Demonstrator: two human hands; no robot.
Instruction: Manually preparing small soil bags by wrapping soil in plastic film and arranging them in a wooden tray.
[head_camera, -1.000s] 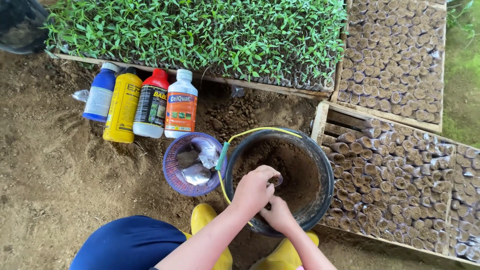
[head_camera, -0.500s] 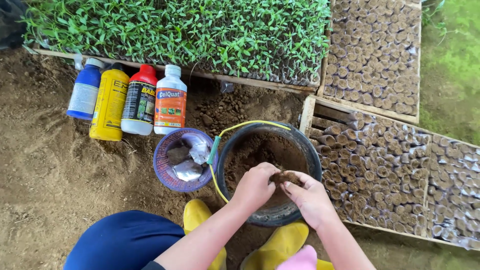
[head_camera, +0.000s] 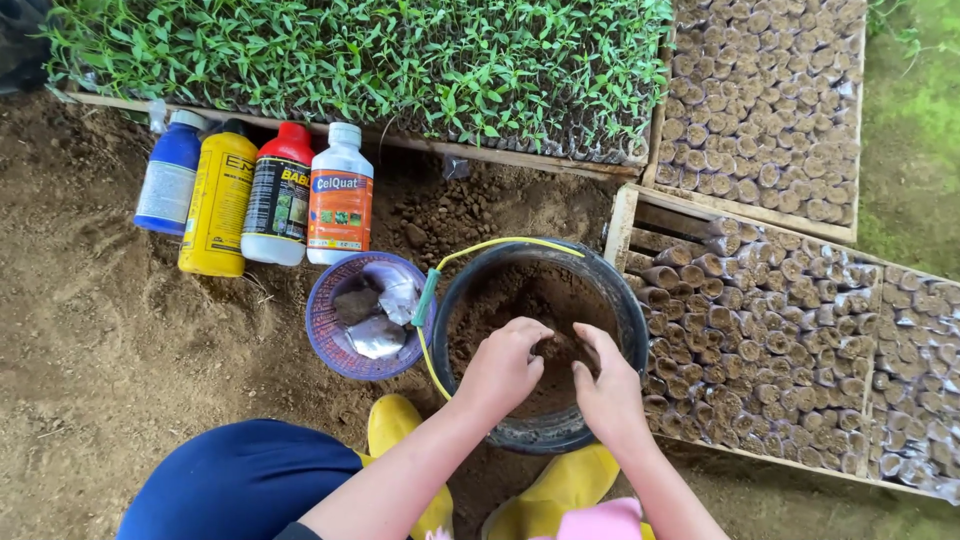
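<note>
A black bucket (head_camera: 632, 300) half full of dark soil (head_camera: 520, 300) stands on the ground between my yellow boots (head_camera: 400, 425). Both my hands are down inside it. My left hand (head_camera: 500, 368) is curled, with its fingertips dug into the soil. My right hand (head_camera: 608, 388) faces it with its fingers bent down onto the same clump, the fingertips of the two hands nearly touching. A yellow handle with a green grip (head_camera: 428, 298) hangs over the bucket's left rim.
A purple basket (head_camera: 325, 335) with silvery packets sits left of the bucket. Behind it stand blue (head_camera: 168, 180), yellow (head_camera: 218, 205), red-capped (head_camera: 280, 200) and white (head_camera: 340, 200) bottles. A seedling tray (head_camera: 380, 60) lies at the back; wooden frames of soil-filled bags (head_camera: 780, 330) lie right.
My hands held a clump of soil just above the bucket half a second ago; now both have dropped lower into the soil. The view has shifted slightly.
</note>
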